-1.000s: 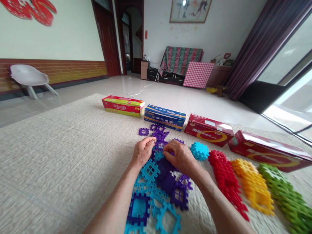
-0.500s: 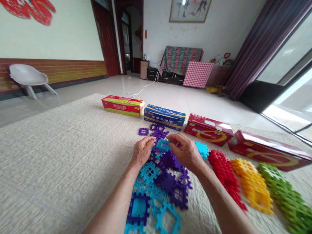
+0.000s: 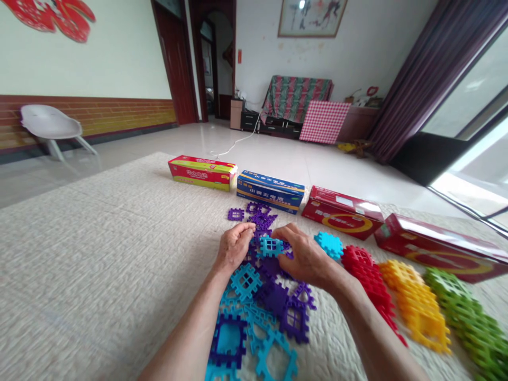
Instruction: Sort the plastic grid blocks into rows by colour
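A loose heap of purple and blue interlocking square tiles (image 3: 273,296) lies on the beige mat (image 3: 99,254) in front of me. My right hand (image 3: 304,256) pinches a small blue tile (image 3: 270,245) just above the heap. My left hand (image 3: 234,247) hovers close beside it with curled fingers, and what it holds, if anything, is hidden. A stack of blue tiles (image 3: 329,244) sits just right of my right hand.
Rows of red tiles (image 3: 367,275), yellow tiles (image 3: 416,301) and green tiles (image 3: 464,312) lie to the right. Several cardboard boxes line the mat's far edge: red-yellow box (image 3: 202,172), blue box (image 3: 270,190), red boxes (image 3: 343,210). A white chair (image 3: 50,127) stands far left.
My right hand lifted a blue tile out of the heap, and now holds it slightly lower between both hands. My left hand stayed almost still.
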The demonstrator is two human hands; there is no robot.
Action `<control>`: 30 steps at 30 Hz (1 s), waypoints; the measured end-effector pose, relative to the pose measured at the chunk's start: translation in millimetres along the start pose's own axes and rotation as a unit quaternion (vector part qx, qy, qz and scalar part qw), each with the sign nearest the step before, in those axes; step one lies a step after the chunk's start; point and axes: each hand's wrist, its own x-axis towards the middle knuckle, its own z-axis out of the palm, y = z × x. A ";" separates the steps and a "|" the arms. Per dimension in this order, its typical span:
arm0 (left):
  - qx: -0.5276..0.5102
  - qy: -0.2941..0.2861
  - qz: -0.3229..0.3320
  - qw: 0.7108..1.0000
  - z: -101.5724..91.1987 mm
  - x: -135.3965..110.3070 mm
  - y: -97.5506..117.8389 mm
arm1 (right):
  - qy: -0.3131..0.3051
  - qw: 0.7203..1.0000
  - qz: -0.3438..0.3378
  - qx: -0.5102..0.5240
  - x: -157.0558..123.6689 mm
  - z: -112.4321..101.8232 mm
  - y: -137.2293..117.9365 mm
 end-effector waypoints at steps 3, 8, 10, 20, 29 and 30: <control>0.007 0.001 0.005 1.000 -0.3 -0.1 0.6 | -0.002 1.000 -0.002 -0.006 0.7 2.7 -2.1; 0.009 0.000 0.007 1.000 -0.3 -0.6 1.6 | -0.017 1.000 -0.011 -0.015 1.8 10.9 -3.0; 0.010 -0.001 0.007 1.000 -0.3 -0.9 1.7 | -0.021 1.000 -0.005 -0.017 2.2 12.5 -2.9; 0.011 0.001 0.006 1.000 -0.1 -0.2 -0.1 | -0.006 1.000 -0.012 -0.012 2.3 8.5 -4.4; -0.012 -0.008 -0.026 1.000 -0.5 -0.5 -1.1 | 0.074 0.994 0.055 -0.059 -11.0 -47.3 26.3; -0.014 -0.009 -0.025 1.000 -0.4 -0.5 -2.2 | 0.075 0.992 0.073 -0.073 -15.1 -55.7 34.0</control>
